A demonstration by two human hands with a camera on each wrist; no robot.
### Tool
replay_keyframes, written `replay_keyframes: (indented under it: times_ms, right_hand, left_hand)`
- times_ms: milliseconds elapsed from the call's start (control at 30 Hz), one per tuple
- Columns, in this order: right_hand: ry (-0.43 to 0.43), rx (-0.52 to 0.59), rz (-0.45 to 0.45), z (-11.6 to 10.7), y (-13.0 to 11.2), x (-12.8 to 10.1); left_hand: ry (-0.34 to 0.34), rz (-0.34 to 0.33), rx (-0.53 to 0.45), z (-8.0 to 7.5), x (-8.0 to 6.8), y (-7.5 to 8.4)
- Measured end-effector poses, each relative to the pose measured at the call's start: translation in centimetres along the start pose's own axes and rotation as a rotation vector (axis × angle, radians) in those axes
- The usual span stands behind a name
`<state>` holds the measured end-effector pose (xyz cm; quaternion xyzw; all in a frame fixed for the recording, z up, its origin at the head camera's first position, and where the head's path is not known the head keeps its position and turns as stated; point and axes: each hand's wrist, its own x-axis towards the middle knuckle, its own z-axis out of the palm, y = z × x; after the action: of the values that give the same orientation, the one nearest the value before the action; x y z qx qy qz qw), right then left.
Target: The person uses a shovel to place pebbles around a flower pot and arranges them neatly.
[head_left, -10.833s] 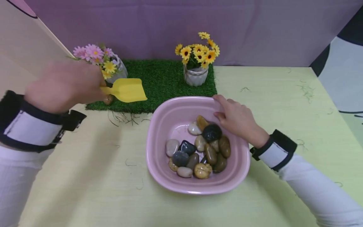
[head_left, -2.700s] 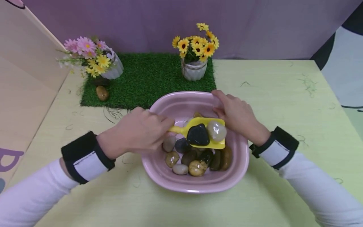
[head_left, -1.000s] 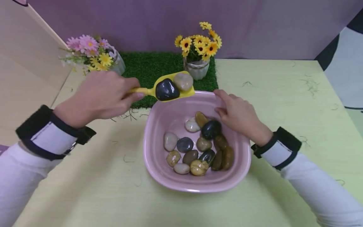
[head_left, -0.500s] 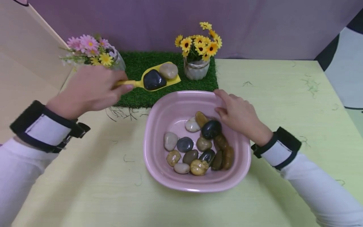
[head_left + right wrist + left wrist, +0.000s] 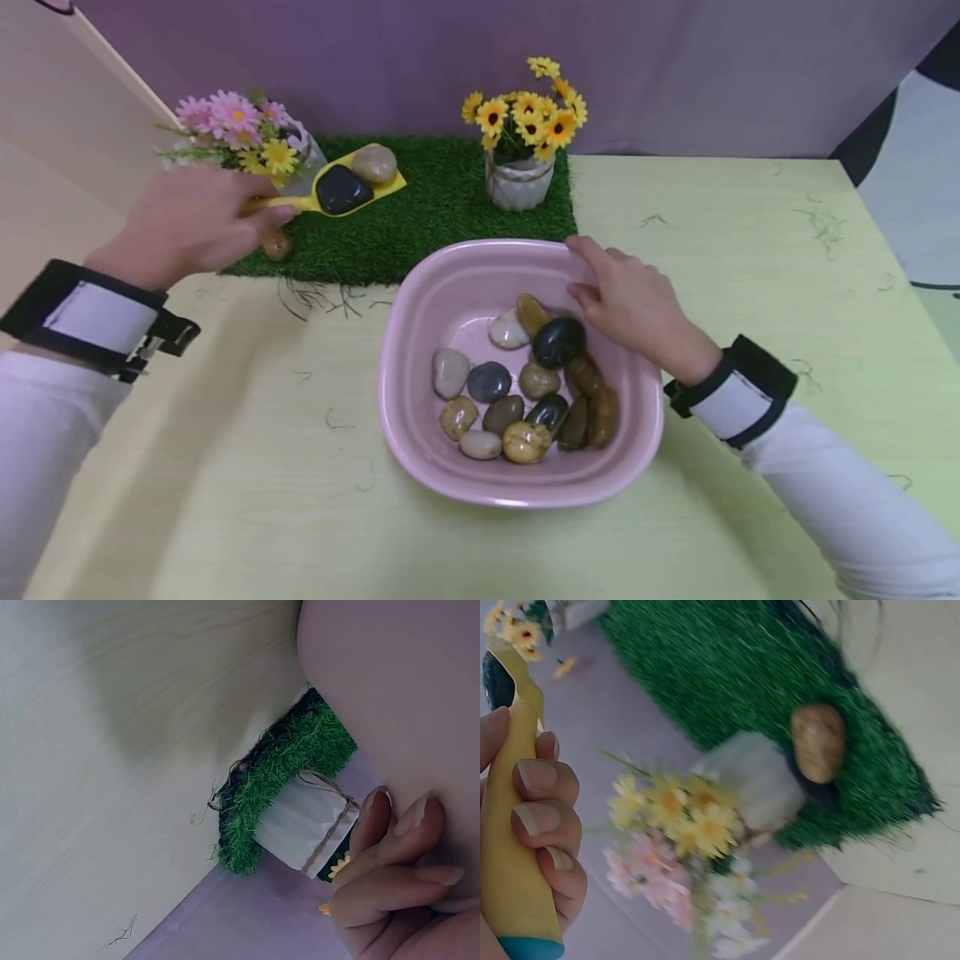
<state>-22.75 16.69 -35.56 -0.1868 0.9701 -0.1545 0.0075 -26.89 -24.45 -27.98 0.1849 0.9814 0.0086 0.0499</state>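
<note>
My left hand (image 5: 195,221) grips the handle of a yellow toy shovel (image 5: 303,202), held over the left part of the green turf mat (image 5: 442,242). On its blade lie a black stone (image 5: 342,190) and a pale grey stone (image 5: 374,164). In the left wrist view the fingers curl round the thick yellow handle (image 5: 514,855), which ends in a teal cap. My right hand (image 5: 633,304) holds the far right rim of a pink basin (image 5: 408,467), fingers outside the wall. Several smooth stones, brown, black and whitish, sit in the basin.
A pot of pink and yellow flowers (image 5: 232,125) stands at the mat's left end, partly behind the left hand. Near it a brown stone (image 5: 277,245) lies on the mat. A white pot (image 5: 519,183) with yellow flowers stands at the mat's right end. Loose grass strands dot the table (image 5: 750,250).
My left hand has carried the shovel with its two stones left, from over the basin's far rim to the mat's left side. The right hand and basin have stayed in place.
</note>
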Motion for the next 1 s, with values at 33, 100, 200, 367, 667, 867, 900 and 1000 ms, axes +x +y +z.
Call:
replay_keyframes:
  times_ms: [33,100,200,367,667,867,900,1000]
  right_hand:
    - [-0.003,0.001,0.002,0.0,0.0,0.0]
    - [-0.006,0.002,0.004,-0.1,0.0,0.0]
    - [-0.009,0.002,0.007,-0.1,0.0,0.0]
    - [-0.004,0.002,0.005,-0.1,0.0,-0.1]
    - [0.002,0.004,0.003,0.0,0.0,-0.1]
    - [0.004,0.005,0.002,0.1,0.1,-0.1]
    - [0.006,0.005,0.002,0.1,0.1,0.0]
    - [0.012,0.004,0.001,0.2,0.1,0.0]
  left_hand:
    - [0.005,-0.008,0.001,0.1,0.0,-0.4]
    - [0.019,-0.029,0.013,0.2,-0.1,-1.2]
    - [0.041,-0.055,0.019,0.6,-0.3,-2.3]
    - [0.043,-0.090,0.028,1.1,-0.6,-3.8]
    - [-0.060,-0.110,0.051,2.4,-0.7,-5.5]
    - [-0.125,-0.126,0.044,3.5,-0.4,-6.5]
    - [-0.128,-0.126,0.042,3.7,-0.3,-6.6]
    - [-0.127,-0.116,0.039,4.2,-0.3,-6.8]
